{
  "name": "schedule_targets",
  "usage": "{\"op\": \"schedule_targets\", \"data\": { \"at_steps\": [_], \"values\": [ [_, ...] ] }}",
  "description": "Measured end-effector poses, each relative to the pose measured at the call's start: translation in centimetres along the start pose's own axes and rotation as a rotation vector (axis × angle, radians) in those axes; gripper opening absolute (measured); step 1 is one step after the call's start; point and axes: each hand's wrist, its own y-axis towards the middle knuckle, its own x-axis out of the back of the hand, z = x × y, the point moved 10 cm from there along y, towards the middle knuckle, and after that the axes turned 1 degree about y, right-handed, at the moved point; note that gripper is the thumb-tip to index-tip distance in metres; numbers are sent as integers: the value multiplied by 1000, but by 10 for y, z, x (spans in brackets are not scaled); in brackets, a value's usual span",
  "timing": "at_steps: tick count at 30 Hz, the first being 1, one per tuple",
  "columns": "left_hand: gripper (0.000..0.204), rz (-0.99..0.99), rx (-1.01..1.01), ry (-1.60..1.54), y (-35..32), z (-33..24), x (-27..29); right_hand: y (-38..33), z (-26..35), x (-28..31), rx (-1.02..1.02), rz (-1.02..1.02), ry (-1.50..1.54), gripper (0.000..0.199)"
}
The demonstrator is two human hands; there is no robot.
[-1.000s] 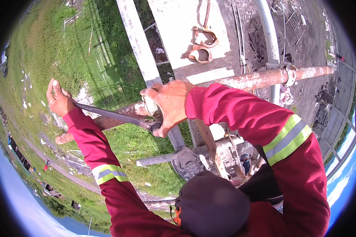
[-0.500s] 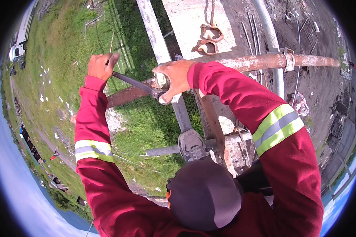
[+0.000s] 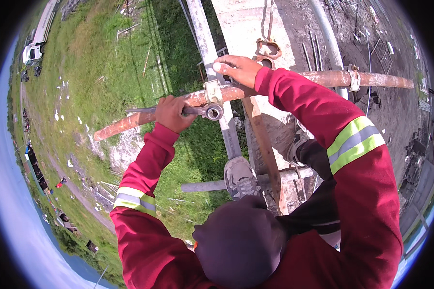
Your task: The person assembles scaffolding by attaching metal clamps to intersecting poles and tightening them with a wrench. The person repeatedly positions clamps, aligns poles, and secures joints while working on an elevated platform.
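Observation:
My left hand (image 3: pixel 172 114) is closed around a ratchet wrench (image 3: pixel 197 111), right against the rusty tube (image 3: pixel 123 126). The wrench's round socket head (image 3: pixel 213 111) sits just below a pale scaffold coupler (image 3: pixel 212 90), apart from its bolt as far as I can see. That coupler is where the rusty tube crosses a grey pole (image 3: pixel 203 38). My right hand (image 3: pixel 241 71) lies over the crossing with its fingers stretched toward the grey pole; it holds nothing visible. Whether its fingertips touch the pole, I cannot tell.
Loose rusty couplers (image 3: pixel 269 49) lie on a pale concrete beam (image 3: pixel 241 21). Another coupler (image 3: pixel 354 79) grips the tube farther right, by a second pole (image 3: pixel 329 36). My shoe (image 3: pixel 241 177) rests on piping above grass. A rusty bar (image 3: pixel 263 139) slants beside it.
The wrench has come off the coupler's bolt area and swung level along the tube with my left hand, which moved right and down. My right hand let go of the coupler and moved up and right.

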Motion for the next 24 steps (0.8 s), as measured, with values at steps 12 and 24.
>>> {"op": "schedule_targets", "data": {
  "at_steps": [12,24],
  "values": [
    [38,136,85,39,8,-39,14,-129,-51,185,171,-256,21,31],
    [44,135,1191,-349,-137,-83,183,-545,-143,45,-1252,-700,1046,39]
  ]
}}
